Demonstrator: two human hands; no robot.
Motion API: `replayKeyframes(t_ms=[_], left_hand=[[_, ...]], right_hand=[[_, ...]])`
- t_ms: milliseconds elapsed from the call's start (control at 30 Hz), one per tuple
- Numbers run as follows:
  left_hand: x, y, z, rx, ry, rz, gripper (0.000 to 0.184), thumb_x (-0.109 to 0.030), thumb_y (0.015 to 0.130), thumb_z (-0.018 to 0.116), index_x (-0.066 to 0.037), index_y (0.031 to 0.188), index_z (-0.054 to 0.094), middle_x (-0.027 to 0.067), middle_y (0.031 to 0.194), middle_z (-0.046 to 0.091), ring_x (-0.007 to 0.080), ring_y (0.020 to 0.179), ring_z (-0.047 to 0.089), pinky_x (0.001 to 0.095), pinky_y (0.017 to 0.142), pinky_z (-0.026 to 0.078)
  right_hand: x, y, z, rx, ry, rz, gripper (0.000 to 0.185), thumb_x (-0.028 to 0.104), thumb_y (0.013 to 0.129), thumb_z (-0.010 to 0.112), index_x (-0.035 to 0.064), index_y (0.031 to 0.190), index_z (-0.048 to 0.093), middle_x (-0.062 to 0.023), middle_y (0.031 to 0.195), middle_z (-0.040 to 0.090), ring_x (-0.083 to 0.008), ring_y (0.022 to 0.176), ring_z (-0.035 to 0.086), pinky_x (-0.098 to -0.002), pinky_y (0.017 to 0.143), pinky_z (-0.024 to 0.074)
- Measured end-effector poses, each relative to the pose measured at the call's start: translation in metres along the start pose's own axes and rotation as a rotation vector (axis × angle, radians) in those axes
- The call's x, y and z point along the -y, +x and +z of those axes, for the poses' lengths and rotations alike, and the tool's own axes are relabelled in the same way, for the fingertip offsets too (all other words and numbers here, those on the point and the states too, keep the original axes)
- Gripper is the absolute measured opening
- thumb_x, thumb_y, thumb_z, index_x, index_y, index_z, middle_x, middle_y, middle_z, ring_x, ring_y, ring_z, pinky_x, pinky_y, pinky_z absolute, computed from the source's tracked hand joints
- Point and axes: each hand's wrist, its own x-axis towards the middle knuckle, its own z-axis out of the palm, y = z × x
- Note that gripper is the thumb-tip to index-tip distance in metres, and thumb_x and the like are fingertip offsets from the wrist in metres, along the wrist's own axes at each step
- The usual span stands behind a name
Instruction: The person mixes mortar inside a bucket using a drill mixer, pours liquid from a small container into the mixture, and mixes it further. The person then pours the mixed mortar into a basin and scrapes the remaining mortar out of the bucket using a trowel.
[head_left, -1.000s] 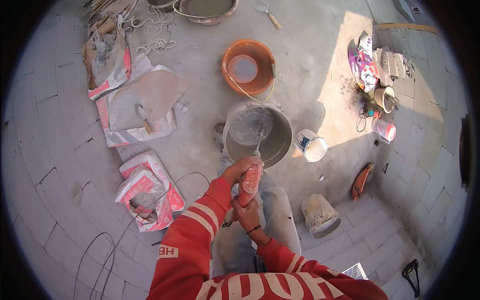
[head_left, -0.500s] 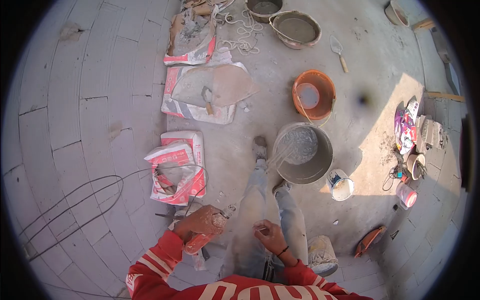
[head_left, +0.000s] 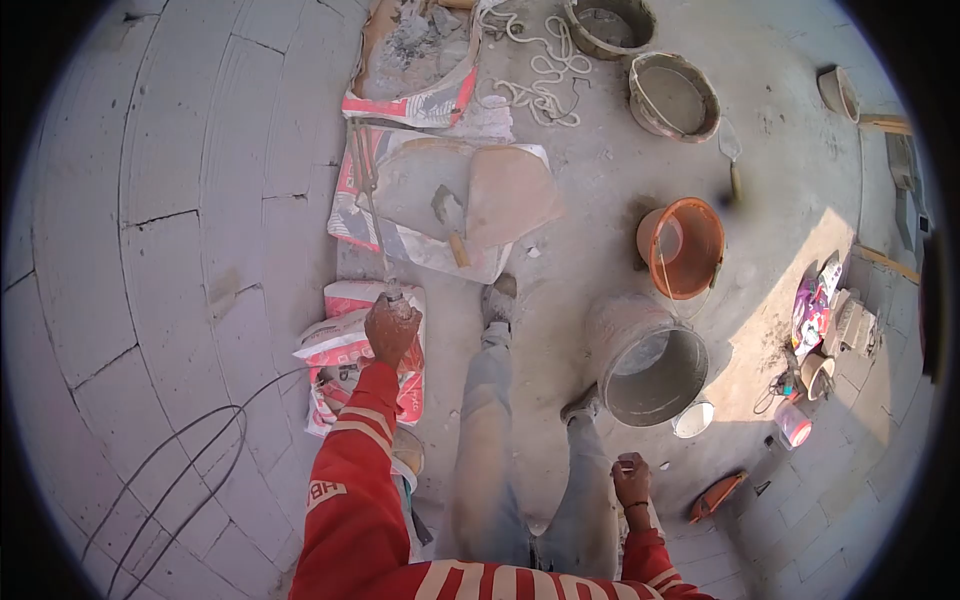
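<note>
My left hand (head_left: pixel 392 328) is closed around the lower end of a mixing paddle (head_left: pixel 376 215). The paddle's long shaft points away from me, and its narrow pronged head (head_left: pixel 362 158) shows over an opened cement bag (head_left: pixel 365 225). Below that hand lies another torn red-and-white bag (head_left: pixel 335 345). My right hand (head_left: pixel 631 478) hangs beside my right leg with its fingers curled; whatever they may hold is hidden. Ahead of it stands a large grey bucket (head_left: pixel 610 325), tilted in view, with wet residue inside.
An orange bucket (head_left: pixel 648 240) and a small white bucket (head_left: pixel 693 420) stand near the grey one. Farther off are two mortar tubs (head_left: pixel 640 105), a trowel (head_left: pixel 735 170) and tangled rope (head_left: pixel 545 75). A loose cable (head_left: pixel 240 440) crosses the left side; block walls flank the floor.
My left hand has swung forward, and the paddle now points away over the bags. My right hand has moved right, away from the left. The view has shifted.
</note>
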Motion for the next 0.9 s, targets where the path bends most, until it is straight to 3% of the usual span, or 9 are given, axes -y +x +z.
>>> replayKeyframes(t_ms=[67, 100, 233, 400, 433, 500, 667, 767, 900], left_hand=[[0.031, 0.053, 0.049, -0.066, 0.022, 0.024, 0.051, -0.031, 0.072, 0.082, 0.004, 0.104, 0.063, 0.0269, 0.1, 0.068, 0.0464, 0.096, 0.065, 0.0528, 0.087, 0.052], [0.042, 0.077, 0.07, -0.1, 0.048, 0.036, 0.052, -0.031, 0.073, 0.082, 0.004, 0.105, 0.062, 0.0274, 0.102, 0.067, 0.0467, 0.097, 0.065, 0.0528, 0.087, 0.052], [0.042, 0.148, 0.119, -0.163, 0.067, 0.027, 0.049, -0.031, 0.077, 0.079, 0.005, 0.104, 0.06, 0.028, 0.103, 0.066, 0.0475, 0.097, 0.065, 0.0529, 0.086, 0.053], [0.063, 0.194, 0.17, -0.086, 0.168, -0.042, 0.052, -0.038, 0.081, 0.078, 0.007, 0.099, 0.059, 0.028, 0.094, 0.067, 0.0474, 0.091, 0.067, 0.0526, 0.083, 0.054], [0.097, 0.204, 0.2, -0.184, 0.247, 0.141, 0.053, -0.039, 0.082, 0.078, 0.008, 0.099, 0.06, 0.0277, 0.091, 0.067, 0.0476, 0.09, 0.067, 0.0535, 0.082, 0.054], [0.074, 0.208, 0.19, -0.077, 0.18, -0.002, 0.055, -0.044, 0.084, 0.075, 0.008, 0.096, 0.061, 0.0276, 0.09, 0.066, 0.0476, 0.087, 0.066, 0.0555, 0.08, 0.053], [0.139, 0.236, 0.241, -0.048, 0.38, 0.238, 0.06, -0.049, 0.086, 0.073, 0.01, 0.097, 0.063, 0.0297, 0.091, 0.066, 0.0491, 0.091, 0.066, 0.0561, 0.082, 0.053], [0.115, 0.228, 0.244, -0.204, 0.225, 0.294, 0.062, -0.049, 0.088, 0.071, 0.011, 0.101, 0.063, 0.0302, 0.095, 0.066, 0.0495, 0.094, 0.065, 0.0573, 0.083, 0.051], [0.105, 0.238, 0.24, 0.115, 0.287, 0.187, 0.058, -0.044, 0.087, 0.073, 0.008, 0.109, 0.06, 0.033, 0.11, 0.064, 0.0516, 0.105, 0.061, 0.0569, 0.092, 0.048]], right_hand=[[0.072, 0.013, 0.024, 0.112, 0.089, 0.027, 0.021, 0.011, 0.087, 0.068, 0.0, 0.104, 0.063, -0.0141, 0.087, 0.074, -0.0234, 0.072, 0.075, -0.0355, 0.069, 0.0605], [0.108, 0.02, 0.033, 0.178, 0.203, 0.162, 0.018, 0.011, 0.087, 0.069, 0.0029, 0.102, 0.064, -0.015, 0.095, 0.074, -0.0281, 0.078, 0.075, -0.0357, 0.074, 0.0607], [0.146, 0.033, 0.078, 0.219, 0.181, 0.178, 0.02, 0.012, 0.086, 0.071, 0.0019, 0.103, 0.065, -0.0157, 0.094, 0.074, -0.029, 0.082, 0.075, -0.0371, 0.075, 0.0606], [0.135, 0.026, 0.097, 0.224, 0.145, 0.318, 0.021, 0.012, 0.086, 0.071, 0.0013, 0.103, 0.066, -0.017, 0.093, 0.074, -0.0286, 0.083, 0.075, -0.0369, 0.077, 0.0602], [0.134, 0.028, 0.095, 0.223, 0.144, 0.353, 0.021, 0.012, 0.086, 0.071, 0.001, 0.104, 0.066, -0.0173, 0.093, 0.074, -0.0284, 0.083, 0.075, -0.0368, 0.078, 0.0601], [0.137, 0.03, 0.092, 0.176, 0.137, 0.404, 0.021, 0.012, 0.086, 0.071, 0.0007, 0.103, 0.065, -0.0173, 0.093, 0.074, -0.0283, 0.083, 0.075, -0.0368, 0.077, 0.0602], [0.135, 0.038, 0.089, 0.082, 0.195, 0.454, 0.02, 0.01, 0.086, 0.07, 0.0001, 0.103, 0.065, -0.0166, 0.091, 0.073, -0.0282, 0.084, 0.075, -0.0366, 0.076, 0.0603], [0.121, 0.039, 0.079, 0.022, 0.163, 0.461, 0.02, 0.01, 0.086, 0.069, 0.0002, 0.103, 0.064, -0.0161, 0.09, 0.073, -0.0284, 0.083, 0.074, -0.0368, 0.074, 0.06], [0.064, 0.036, 0.06, -0.122, 0.054, 0.452, 0.022, 0.013, 0.087, 0.068, 0.0012, 0.105, 0.064, -0.0153, 0.089, 0.073, -0.0289, 0.082, 0.074, -0.0383, 0.075, 0.0592]])
